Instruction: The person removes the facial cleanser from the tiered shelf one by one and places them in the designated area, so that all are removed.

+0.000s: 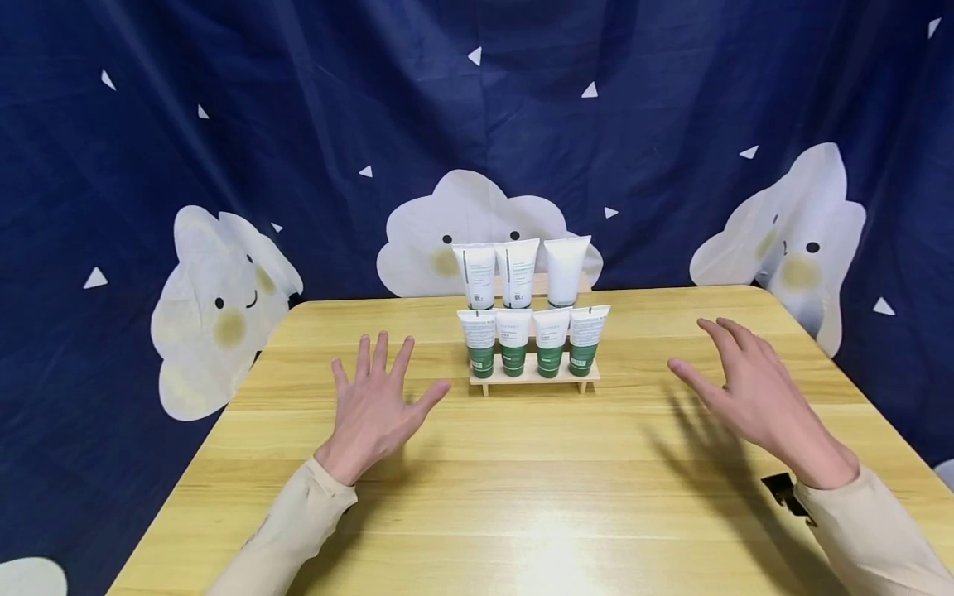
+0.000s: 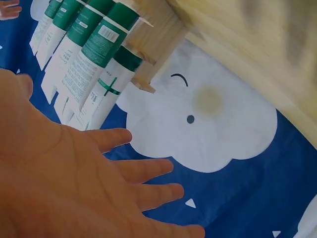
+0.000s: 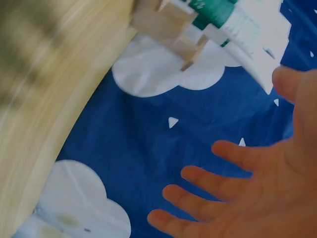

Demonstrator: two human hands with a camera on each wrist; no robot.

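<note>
A small wooden tiered rack (image 1: 533,372) stands toward the back of the table, bearing white squeeze tubes in two rows. The front row holds several tubes with green lower ends, such as the leftmost tube (image 1: 480,339). Behind it, three tubes stand higher; the right one (image 1: 566,269) shows a plain white face. My left hand (image 1: 376,414) hovers left of the rack, fingers spread and holding nothing. To the right, apart from the rack, my right hand (image 1: 760,397) is raised over the table with extended fingers and nothing in it. In the left wrist view, green-ended tubes (image 2: 101,42) appear beyond the palm.
The wooden table (image 1: 492,497) has light plank graining and rounded back corners. A dark blue curtain (image 1: 320,108) with white clouds and small triangles hangs behind and beside it. A black clip-like piece (image 1: 782,494) shows at the right sleeve.
</note>
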